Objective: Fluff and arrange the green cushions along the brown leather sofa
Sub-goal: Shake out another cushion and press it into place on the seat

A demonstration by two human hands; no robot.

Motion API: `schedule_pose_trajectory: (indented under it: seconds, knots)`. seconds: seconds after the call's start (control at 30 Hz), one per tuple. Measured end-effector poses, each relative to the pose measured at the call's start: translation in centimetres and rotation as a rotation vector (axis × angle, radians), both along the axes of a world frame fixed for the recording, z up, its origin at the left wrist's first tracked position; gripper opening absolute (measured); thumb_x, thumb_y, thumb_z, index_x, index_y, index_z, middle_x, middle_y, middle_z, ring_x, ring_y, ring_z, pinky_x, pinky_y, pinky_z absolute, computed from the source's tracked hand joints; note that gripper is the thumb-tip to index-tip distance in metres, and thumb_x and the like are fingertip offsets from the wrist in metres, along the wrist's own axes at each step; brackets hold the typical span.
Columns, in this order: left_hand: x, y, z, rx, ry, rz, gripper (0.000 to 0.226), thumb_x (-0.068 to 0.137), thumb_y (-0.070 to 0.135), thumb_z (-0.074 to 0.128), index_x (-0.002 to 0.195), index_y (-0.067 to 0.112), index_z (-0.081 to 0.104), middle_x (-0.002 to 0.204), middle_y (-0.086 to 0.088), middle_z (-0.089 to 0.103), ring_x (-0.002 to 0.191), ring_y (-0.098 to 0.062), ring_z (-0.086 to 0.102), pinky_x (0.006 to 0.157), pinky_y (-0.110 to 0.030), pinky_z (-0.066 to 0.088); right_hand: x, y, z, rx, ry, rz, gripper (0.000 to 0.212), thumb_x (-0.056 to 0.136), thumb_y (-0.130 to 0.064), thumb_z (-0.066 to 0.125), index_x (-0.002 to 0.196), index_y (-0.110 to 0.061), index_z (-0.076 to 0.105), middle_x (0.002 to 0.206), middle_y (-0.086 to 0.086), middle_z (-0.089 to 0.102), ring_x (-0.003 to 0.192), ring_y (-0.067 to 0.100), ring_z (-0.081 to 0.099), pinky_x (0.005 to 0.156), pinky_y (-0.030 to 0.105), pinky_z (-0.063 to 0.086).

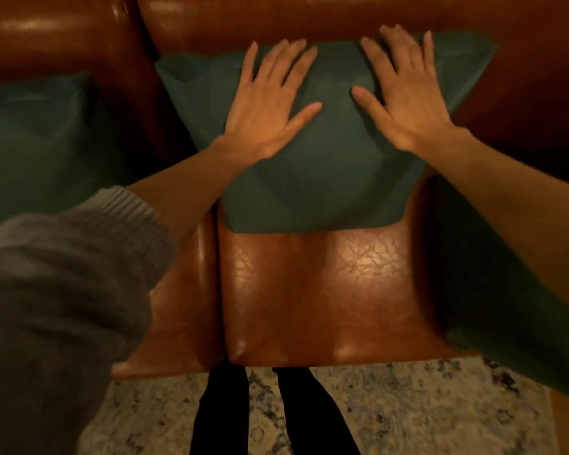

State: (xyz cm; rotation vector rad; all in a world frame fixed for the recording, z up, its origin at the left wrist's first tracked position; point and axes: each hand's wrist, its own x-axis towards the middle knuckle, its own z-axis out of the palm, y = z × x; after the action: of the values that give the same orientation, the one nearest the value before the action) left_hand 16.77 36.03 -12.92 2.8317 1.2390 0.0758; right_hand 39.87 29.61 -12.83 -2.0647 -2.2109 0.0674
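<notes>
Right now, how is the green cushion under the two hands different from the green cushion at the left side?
The middle cushion leans on the sofa backrest in full view, with the left hand and the right hand flat and open on it. The left cushion is untouched. It is cut off by the picture's edge and lies in darker shadow. Both are the same dark green and rest on the brown leather sofa.

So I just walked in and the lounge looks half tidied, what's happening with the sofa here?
A person is leaning over the brown leather sofa with both hands pressed flat, fingers spread, on a green cushion propped against the backrest: left hand, right hand. Another green cushion sits on the seat to the left, and more green fabric lies at the right edge. The front of the middle seat is bare.
</notes>
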Motion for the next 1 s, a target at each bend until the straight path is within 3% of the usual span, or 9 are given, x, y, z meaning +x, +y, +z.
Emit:
schedule_pose_trajectory:
  seconds: [0.3,0.53,0.6,0.63,0.7,0.77,0.87,1.0]
  knots:
    - [-0.8,2.2,-0.4,0.039,0.030,-0.062,0.073,0.098,0.064,0.018,0.156,0.020,0.018,0.163,-0.003,0.022,0.151,-0.023,0.018,0.122,-0.052,0.005,1.9,1.5,-1.0,0.045,0.004,-0.016,0.076,0.096,-0.070,0.021,0.149,-0.017,0.033,0.150,0.013,0.038,0.145,0.028,0.029,0.124,0.051,0.004]
    - [-9.4,4.4,1.4,0.042,0.040,0.046,0.070,0.098,0.063,0.023,0.150,0.017,0.031,0.152,-0.010,0.037,0.143,-0.029,0.031,0.120,-0.050,0.013,5.1,-2.2,0.3,0.051,0.111,-0.249,0.071,0.097,-0.064,0.029,0.153,-0.019,0.028,0.162,0.017,0.018,0.152,0.035,0.010,0.123,0.054,0.001]
    - [-10.4,3.2,1.1,0.064,-0.158,0.171,0.068,0.099,0.060,0.035,0.151,0.016,0.032,0.155,-0.003,0.032,0.145,-0.026,0.028,0.121,-0.044,0.016,6.2,-4.9,-0.5,0.115,0.382,-0.422,0.079,0.094,-0.066,0.039,0.155,-0.017,0.024,0.163,0.014,0.014,0.152,0.031,0.011,0.125,0.046,0.007]
    - [-10.8,2.4,0.3,0.028,-0.341,0.275,0.071,0.098,0.058,0.042,0.151,0.012,0.031,0.156,-0.003,0.028,0.147,-0.025,0.026,0.122,-0.040,0.017,6.2,-6.2,-1.1,0.127,0.638,-0.543,0.091,0.088,-0.072,0.047,0.155,-0.016,0.022,0.163,0.012,0.015,0.152,0.025,0.014,0.125,0.042,0.012]
    - [-11.0,-0.3,-1.4,-0.207,-0.814,0.570,0.088,0.090,0.059,0.058,0.152,0.006,0.025,0.158,-0.008,0.026,0.148,-0.023,0.026,0.123,-0.040,0.020,4.9,-8.0,-2.3,0.065,1.209,-0.806,0.118,0.066,-0.079,0.066,0.156,-0.017,0.021,0.160,0.005,0.028,0.147,0.015,0.030,0.123,0.038,0.025]
    - [-10.1,-3.4,-2.8,-0.541,-1.087,0.799,0.103,0.079,0.062,0.069,0.153,0.007,0.022,0.156,-0.007,0.033,0.144,-0.015,0.035,0.121,-0.037,0.029,3.4,-8.6,-3.8,-0.085,1.505,-0.870,0.121,0.055,-0.071,0.079,0.153,-0.020,0.031,0.150,0.000,0.048,0.135,0.011,0.049,0.117,0.037,0.037]
    - [-8.1,-6.3,-3.5,-0.734,-1.041,0.833,0.097,0.072,0.055,0.075,0.149,0.017,0.030,0.143,0.008,0.047,0.129,-0.001,0.049,0.111,-0.019,0.038,1.9,-8.4,-4.4,-0.107,1.485,-0.826,0.107,0.054,-0.066,0.082,0.144,-0.023,0.045,0.133,-0.007,0.063,0.119,0.006,0.062,0.106,0.029,0.047]
    - [-7.5,-5.8,-3.9,-0.634,-1.001,0.852,0.087,0.077,0.047,0.078,0.148,0.021,0.034,0.140,0.011,0.050,0.122,0.003,0.047,0.095,0.000,0.036,2.1,-8.3,-4.0,-0.038,1.411,-0.808,0.102,0.056,-0.071,0.077,0.142,-0.025,0.048,0.131,-0.012,0.063,0.118,0.001,0.061,0.103,0.022,0.048]
